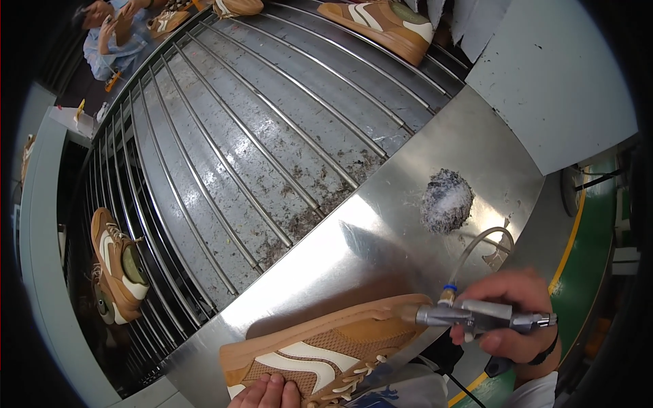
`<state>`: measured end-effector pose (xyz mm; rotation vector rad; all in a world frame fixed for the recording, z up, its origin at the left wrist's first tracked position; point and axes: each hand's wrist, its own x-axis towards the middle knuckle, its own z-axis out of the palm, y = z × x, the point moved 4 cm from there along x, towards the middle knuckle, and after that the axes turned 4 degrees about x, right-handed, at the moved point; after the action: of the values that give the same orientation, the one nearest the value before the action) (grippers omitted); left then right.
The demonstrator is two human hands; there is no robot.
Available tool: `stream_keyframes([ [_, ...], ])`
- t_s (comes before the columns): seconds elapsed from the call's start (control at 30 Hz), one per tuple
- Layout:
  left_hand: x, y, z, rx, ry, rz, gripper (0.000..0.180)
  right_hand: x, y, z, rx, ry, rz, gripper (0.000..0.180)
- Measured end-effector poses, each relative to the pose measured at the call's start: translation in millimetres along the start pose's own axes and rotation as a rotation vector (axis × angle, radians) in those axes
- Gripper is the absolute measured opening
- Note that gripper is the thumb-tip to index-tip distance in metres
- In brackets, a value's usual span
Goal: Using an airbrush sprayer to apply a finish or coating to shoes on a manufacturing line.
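brown shoe (pixel 340 341) stretching between our left hand (pixel 269 393) and our right hand (pixel 518 292)

the barred conveyor (pixel 218 177) is spreading across the far side, and the steel table (pixel 408 251) is running slantwise between it and us. we are holding the brown shoe low in the view, over the near part of the table, turned on its side; whether it is touching the metal, we cannot tell. its long axis is running from the heel at lower left to the toe at right, rising slightly, with the sole facing away from us and the cream laces (pixel 348 392) facing us. our right hand is lying to the right of the shoe, beyond the toe, and is closing around a metal tool (pixel 491 314) that is pointing left toward it. a clear hose (pixel 466 253) is curving up from the tool. our left hand is the nearer one: its fingers are bending over the shoe's side by the heel, the thumb staying out of sight. the tool's nozzle (pixel 422 315) is sitting right at the toe; we cannot tell whether it is touching or just short of it.
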<state>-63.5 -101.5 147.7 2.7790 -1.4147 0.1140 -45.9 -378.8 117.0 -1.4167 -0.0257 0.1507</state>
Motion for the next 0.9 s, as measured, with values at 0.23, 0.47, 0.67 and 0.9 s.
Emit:
stream_keyframes([
  [0.23,-0.6,-0.1,-1.3,-0.008,-0.023,-0.013,0.033,-4.3,0.5,0.3,0.074,0.127,0.142,0.046],
  [0.47,-1.0,-1.4,1.8,-0.043,-0.060,-0.064,0.047,-0.8,5.0,-8.3,-0.124,-0.065,0.042,0.035],
  [0.67,11.1,-11.0,-3.3,-0.144,-0.088,-0.106,0.059,-37.3,28.9,-22.3,-0.107,0.107,0.038,0.032],
  [0.9,19.4,-15.9,-0.7,-0.165,-0.148,-0.139,0.063,-102.3,76.6,3.6,-0.072,0.485,-0.172,0.027],
])
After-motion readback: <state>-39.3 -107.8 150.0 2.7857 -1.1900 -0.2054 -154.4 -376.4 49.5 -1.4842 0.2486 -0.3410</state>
